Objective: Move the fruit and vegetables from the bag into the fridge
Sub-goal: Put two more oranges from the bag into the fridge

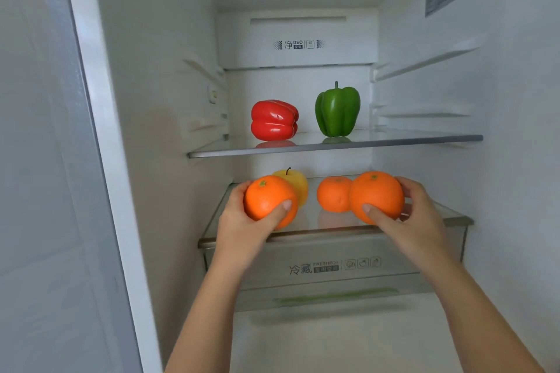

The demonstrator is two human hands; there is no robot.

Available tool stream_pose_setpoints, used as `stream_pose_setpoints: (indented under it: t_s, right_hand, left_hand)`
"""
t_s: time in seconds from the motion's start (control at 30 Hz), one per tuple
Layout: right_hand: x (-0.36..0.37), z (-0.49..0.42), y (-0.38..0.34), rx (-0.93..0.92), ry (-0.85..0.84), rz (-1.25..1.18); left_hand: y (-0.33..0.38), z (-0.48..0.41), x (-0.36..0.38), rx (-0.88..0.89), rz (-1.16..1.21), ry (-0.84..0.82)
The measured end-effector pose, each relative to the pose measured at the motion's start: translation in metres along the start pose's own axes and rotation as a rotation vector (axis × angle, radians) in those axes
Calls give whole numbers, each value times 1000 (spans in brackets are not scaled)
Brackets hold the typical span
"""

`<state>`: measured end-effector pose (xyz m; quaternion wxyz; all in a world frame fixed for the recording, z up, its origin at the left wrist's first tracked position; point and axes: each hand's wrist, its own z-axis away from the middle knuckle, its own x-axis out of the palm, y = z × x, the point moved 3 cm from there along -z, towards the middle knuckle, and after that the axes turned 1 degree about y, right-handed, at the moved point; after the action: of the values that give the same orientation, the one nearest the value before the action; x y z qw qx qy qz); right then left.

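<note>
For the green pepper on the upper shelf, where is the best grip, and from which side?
Around its broad upper body, from the front: the green pepper stands upright on the glass shelf, apart from the red pepper. Its thin stem looks too slight to hold.

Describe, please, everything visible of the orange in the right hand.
The orange is round, bright orange and smooth with a slight sheen, its small green stem end facing up. The right hand grips it, thumb on the front, fingers round the far side, over the lower glass shelf. It overlaps a smaller orange fruit on its left; whether they touch cannot be told.
</note>
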<state>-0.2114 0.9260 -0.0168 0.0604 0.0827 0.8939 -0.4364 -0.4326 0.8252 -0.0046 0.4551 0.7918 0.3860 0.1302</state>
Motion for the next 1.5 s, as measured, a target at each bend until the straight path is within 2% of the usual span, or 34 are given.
stream_pose_setpoints:
  t_s: [0.2,0.47,0.87,1.5]
  right_hand:
    - [6,-36,21,24,17,89]
    - [15,-63,33,33,-92,237]
    - [13,-100,55,137,-339,132]
    - [13,-97,59,130,-335,123]
  left_hand:
    - [-14,-29,5,-33,-61,-6]
    - [-29,-56,4,-80,-74,-115]
    - [-41,-65,0,-110,58,-118]
    - [-38,-61,2,-87,0,-68]
